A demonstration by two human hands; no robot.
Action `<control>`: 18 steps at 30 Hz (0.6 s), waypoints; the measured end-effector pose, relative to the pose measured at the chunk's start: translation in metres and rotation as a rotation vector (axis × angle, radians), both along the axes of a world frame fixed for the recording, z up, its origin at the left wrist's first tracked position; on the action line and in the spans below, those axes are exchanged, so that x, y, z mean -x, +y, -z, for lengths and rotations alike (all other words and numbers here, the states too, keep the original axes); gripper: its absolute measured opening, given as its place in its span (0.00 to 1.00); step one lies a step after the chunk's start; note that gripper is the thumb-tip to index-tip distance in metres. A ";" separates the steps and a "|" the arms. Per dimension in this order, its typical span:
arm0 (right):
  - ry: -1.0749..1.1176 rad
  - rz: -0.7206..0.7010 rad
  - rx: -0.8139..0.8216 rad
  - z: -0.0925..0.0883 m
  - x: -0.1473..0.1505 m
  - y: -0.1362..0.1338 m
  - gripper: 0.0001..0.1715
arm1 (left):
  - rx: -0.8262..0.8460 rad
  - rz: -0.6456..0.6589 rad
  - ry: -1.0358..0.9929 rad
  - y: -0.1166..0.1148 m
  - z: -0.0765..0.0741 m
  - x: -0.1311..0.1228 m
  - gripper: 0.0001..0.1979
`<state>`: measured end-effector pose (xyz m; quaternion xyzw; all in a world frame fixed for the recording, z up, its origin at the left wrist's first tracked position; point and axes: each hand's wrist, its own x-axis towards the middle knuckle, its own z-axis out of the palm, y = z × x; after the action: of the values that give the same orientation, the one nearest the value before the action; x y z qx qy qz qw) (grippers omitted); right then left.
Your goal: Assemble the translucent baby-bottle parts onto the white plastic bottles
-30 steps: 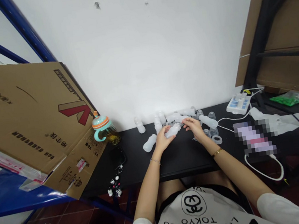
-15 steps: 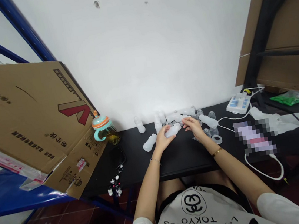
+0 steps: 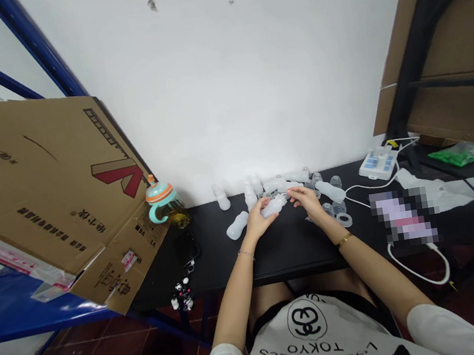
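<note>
My left hand point(image 3: 260, 218) is wrapped round a frosted white baby bottle point(image 3: 273, 206), which lies tilted with its neck to the right. My right hand point(image 3: 305, 199) is closed in a pinch at the clear teat end of that bottle; what sits between its fingertips is too small to make out. Left of my left hand lies another frosted bottle point(image 3: 238, 226). Past my right hand rest one more bottle point(image 3: 330, 192), several clear caps point(image 3: 338, 208) and a ring point(image 3: 344, 220). Several bottles stand or lie behind my hands, partly hidden.
A teal-lidded jug point(image 3: 164, 205) and a dark phone point(image 3: 186, 248) with a beaded charm are on the black table point(image 3: 293, 252) at left. A large carton point(image 3: 48, 199) leans beside them. Rightward are a power strip point(image 3: 378, 164), white cables, a plastic bag point(image 3: 443, 189) and a blurred phone point(image 3: 403, 218).
Both hands stay nearly in place on the bottle. The right fingertips have shifted very slightly at its teat end; nothing else has visibly moved.
</note>
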<state>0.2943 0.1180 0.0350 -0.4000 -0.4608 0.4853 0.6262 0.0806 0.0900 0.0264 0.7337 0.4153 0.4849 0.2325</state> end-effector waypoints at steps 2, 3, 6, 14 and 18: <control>-0.013 0.011 -0.010 0.001 0.000 0.001 0.22 | -0.003 -0.001 0.001 0.000 0.000 0.000 0.28; -0.017 0.015 -0.014 0.002 0.000 0.001 0.22 | -0.003 -0.003 0.001 0.000 0.000 0.000 0.28; -0.024 0.022 -0.027 0.003 -0.001 0.002 0.23 | -0.006 -0.003 0.005 0.001 0.001 0.000 0.28; -0.059 0.041 -0.030 0.001 0.001 0.000 0.24 | -0.007 0.016 0.011 0.000 0.001 0.000 0.28; -0.073 0.044 -0.036 0.001 0.001 0.000 0.26 | -0.005 0.013 0.011 0.000 0.001 0.000 0.28</control>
<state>0.2936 0.1185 0.0340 -0.4160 -0.4830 0.4482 0.6267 0.0804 0.0903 0.0252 0.7397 0.4106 0.4802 0.2316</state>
